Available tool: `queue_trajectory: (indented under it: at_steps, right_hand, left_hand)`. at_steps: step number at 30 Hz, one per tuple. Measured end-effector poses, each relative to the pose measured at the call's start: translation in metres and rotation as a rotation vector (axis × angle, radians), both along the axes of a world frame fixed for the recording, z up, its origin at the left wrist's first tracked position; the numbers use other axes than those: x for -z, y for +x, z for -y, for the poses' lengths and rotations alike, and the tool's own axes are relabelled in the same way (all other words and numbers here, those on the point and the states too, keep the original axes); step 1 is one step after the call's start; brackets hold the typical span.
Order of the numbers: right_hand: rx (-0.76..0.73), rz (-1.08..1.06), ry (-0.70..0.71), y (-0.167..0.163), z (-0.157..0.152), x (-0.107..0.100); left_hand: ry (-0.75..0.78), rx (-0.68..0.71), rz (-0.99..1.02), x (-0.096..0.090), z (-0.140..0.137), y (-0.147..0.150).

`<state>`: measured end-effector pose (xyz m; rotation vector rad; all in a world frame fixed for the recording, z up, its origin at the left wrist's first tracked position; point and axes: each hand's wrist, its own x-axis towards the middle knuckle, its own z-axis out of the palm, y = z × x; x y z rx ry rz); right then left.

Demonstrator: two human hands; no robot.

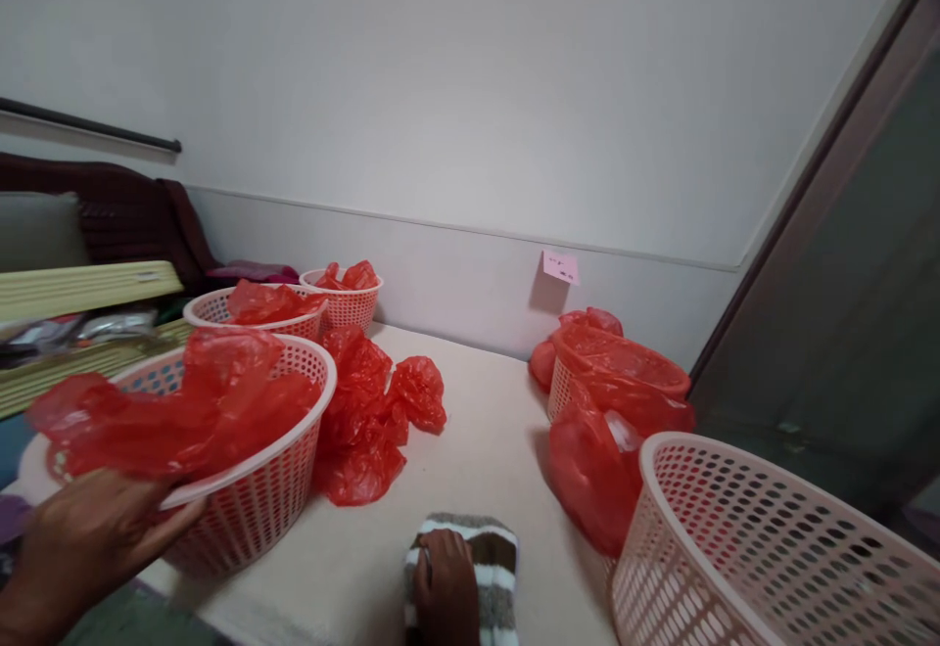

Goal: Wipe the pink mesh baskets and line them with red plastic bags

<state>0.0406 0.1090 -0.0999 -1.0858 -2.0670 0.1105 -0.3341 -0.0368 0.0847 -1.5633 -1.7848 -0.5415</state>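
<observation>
Holding point: your left hand point(110, 529) has its fingers clamped on the rim of the near-left pink perforated basket point(275, 504); the thumb lies outside, the other fingers partly hidden.
Basket location: left side of the white surface point(485, 431), near its front edge.
Red plastic bag point(235, 382): bunched loosely inside that basket, spilling over the rim beside your left hand.
Striped cloth point(497, 568): on the surface, under your right hand point(445, 577); its fingers lie together on top, but you cannot tell whether they pinch the fabric.
Rim grip: press the thumb firmly against the outer wall; avoid trapping slippery film beneath the fingers.
Basket clearance: lift rather than drag, since the loose red bags point(359, 421) lie just beside it.
Edge caution: support the basket before shifting it; tipping is likely there.
</observation>
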Motion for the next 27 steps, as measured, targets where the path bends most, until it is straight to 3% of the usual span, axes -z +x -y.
queue_trajectory:
  at_steps: [3, 6, 27]
  right_hand:
    - [-0.013, -0.007, 0.05, 0.001, -0.003, 0.003]
    - [-0.03, -0.013, 0.106, 0.002, -0.007, 0.006]
    - [0.008, 0.071, 0.092, 0.004, -0.011, 0.017]
  left_hand:
    - [0.115, 0.055, -0.317, -0.011, 0.001, 0.01]
    - [0.201, 0.122, -0.455, -0.017, 0.0, 0.016]
    - [0.341, 0.262, -0.316, -0.008, -0.01, 0.019]
